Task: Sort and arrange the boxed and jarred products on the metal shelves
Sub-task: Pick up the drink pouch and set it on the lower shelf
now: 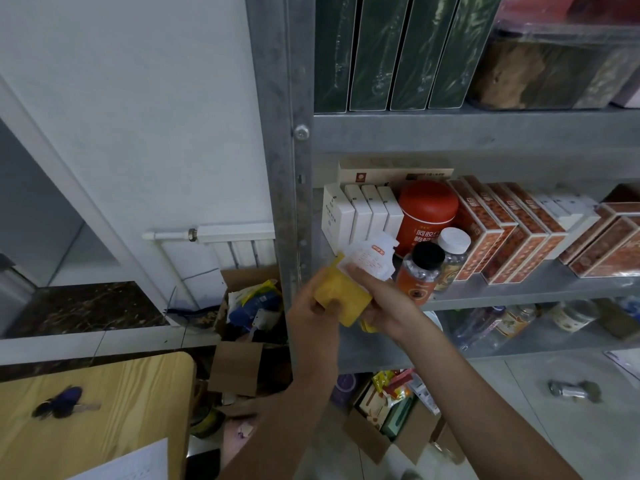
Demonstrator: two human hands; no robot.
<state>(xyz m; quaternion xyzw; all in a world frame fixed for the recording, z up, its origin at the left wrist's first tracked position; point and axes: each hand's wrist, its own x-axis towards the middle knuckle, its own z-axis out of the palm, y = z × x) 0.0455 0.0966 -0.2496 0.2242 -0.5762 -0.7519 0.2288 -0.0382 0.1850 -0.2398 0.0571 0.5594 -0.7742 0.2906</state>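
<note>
In front of the middle shelf [519, 289] of the metal rack, both hands hold a small yellow box [343, 296]. My left hand [313, 311] grips its near end. My right hand [388, 299] grips its far side, with the forefinger pressing a white printed packet [374, 254] against the top of the box. Behind on the shelf stand several white boxes [360, 213], a red round tin [427, 211], a black-capped jar [420, 271], a white-capped jar [452, 252] and several red patterned boxes [502, 230].
Dark green boxes [391, 53] and a clear tub [540, 71] fill the upper shelf. Jars and bottles [512, 320] lie on the lower shelf. Open cardboard cartons [384, 420] of goods sit on the floor. A wooden table [90, 410] is at lower left, a radiator [225, 251] by the wall.
</note>
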